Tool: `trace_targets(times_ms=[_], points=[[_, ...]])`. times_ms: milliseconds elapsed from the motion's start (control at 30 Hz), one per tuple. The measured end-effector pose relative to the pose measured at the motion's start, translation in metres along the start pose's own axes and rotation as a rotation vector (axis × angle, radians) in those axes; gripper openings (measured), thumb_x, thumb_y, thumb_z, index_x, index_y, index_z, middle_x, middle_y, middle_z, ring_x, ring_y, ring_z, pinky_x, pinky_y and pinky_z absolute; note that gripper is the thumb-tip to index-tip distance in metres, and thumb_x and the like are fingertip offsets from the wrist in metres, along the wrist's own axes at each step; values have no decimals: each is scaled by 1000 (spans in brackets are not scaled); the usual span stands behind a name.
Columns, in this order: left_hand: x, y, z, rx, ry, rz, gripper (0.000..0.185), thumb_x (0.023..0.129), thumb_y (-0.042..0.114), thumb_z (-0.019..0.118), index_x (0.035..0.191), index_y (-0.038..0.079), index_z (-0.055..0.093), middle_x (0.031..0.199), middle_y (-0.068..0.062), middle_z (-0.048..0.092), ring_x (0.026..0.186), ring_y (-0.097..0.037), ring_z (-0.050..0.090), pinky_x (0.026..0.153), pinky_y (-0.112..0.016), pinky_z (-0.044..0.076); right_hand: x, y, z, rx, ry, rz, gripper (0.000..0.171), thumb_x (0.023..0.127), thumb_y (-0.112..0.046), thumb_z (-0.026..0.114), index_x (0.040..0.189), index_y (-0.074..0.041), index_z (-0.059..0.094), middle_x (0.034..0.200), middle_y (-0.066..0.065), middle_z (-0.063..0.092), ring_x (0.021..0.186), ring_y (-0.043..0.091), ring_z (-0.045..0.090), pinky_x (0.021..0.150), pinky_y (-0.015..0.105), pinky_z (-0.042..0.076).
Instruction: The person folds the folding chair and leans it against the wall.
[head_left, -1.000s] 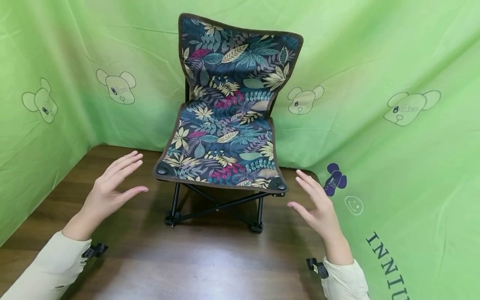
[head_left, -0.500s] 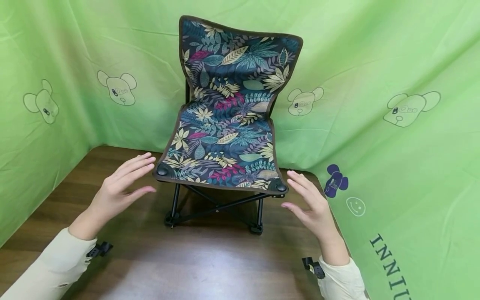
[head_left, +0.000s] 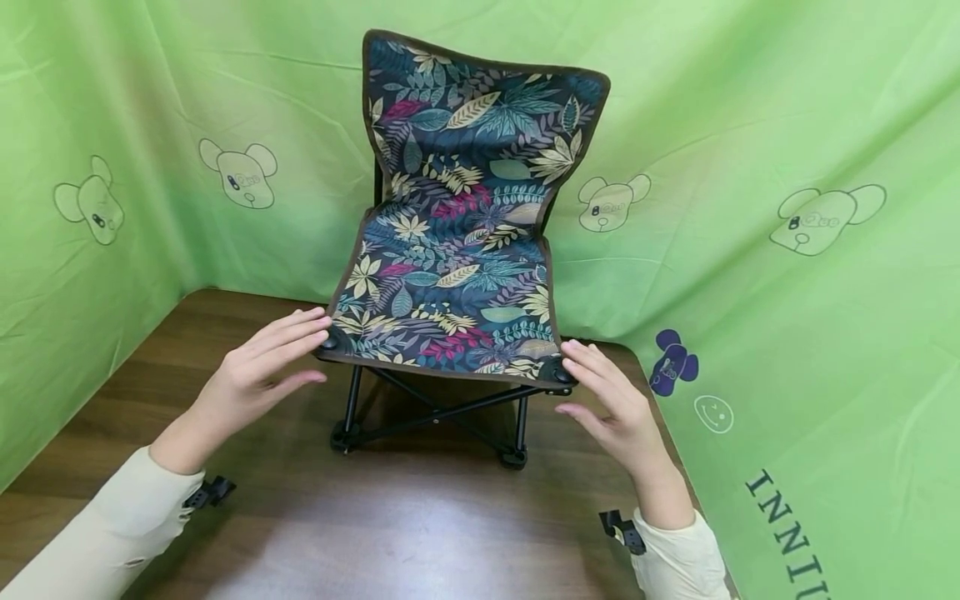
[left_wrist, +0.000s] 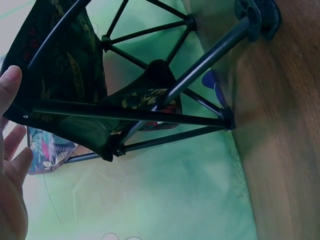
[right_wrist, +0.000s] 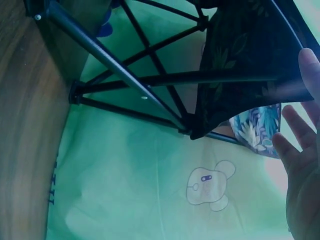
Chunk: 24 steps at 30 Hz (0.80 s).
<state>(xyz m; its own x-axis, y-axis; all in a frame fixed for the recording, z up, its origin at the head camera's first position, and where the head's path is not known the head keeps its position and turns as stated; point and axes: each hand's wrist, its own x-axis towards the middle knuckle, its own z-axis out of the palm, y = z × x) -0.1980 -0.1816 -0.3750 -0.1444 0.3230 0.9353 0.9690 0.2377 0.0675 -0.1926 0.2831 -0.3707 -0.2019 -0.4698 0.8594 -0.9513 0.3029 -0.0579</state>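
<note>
A folding chair (head_left: 450, 283) with leaf-patterned dark fabric and a black tube frame stands unfolded on the brown tabletop. At its front left corner is my left hand (head_left: 251, 379), fingers straight, fingertips over the black corner cap and the thumb held apart below. My right hand (head_left: 618, 412) is at the front right corner in the same way, fingertips overlapping the edge of the seat. Whether the fingers press on the fabric cannot be told. Both wrist views show the chair's crossed legs (left_wrist: 200, 65) from the side, with the right thumb (right_wrist: 310, 67) beside the seat corner.
Green cloth (head_left: 735, 275) printed with bear heads hangs behind and on both sides, close to the chair's back. The wooden tabletop (head_left: 390, 525) extends in front of the chair. Black camera mounts (head_left: 210, 493) sit on both wrists.
Both hands have moved inward, from beside the chair to its front seat corners. The left hand has travelled rightward, the right hand leftward. The chair stays in place.
</note>
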Motion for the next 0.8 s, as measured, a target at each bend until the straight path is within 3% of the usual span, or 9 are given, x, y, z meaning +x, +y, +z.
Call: trace_targets(times_ms=[800], points=[[1, -9, 12, 43, -59, 50, 28, 101, 16, 65, 110, -9, 75, 117, -29, 71, 120, -39, 66, 110, -46, 48, -3, 6, 10, -24, -28, -21, 31, 100, -13, 66, 117, 14, 69, 125, 31, 67, 125, 43, 62, 115, 48, 43]])
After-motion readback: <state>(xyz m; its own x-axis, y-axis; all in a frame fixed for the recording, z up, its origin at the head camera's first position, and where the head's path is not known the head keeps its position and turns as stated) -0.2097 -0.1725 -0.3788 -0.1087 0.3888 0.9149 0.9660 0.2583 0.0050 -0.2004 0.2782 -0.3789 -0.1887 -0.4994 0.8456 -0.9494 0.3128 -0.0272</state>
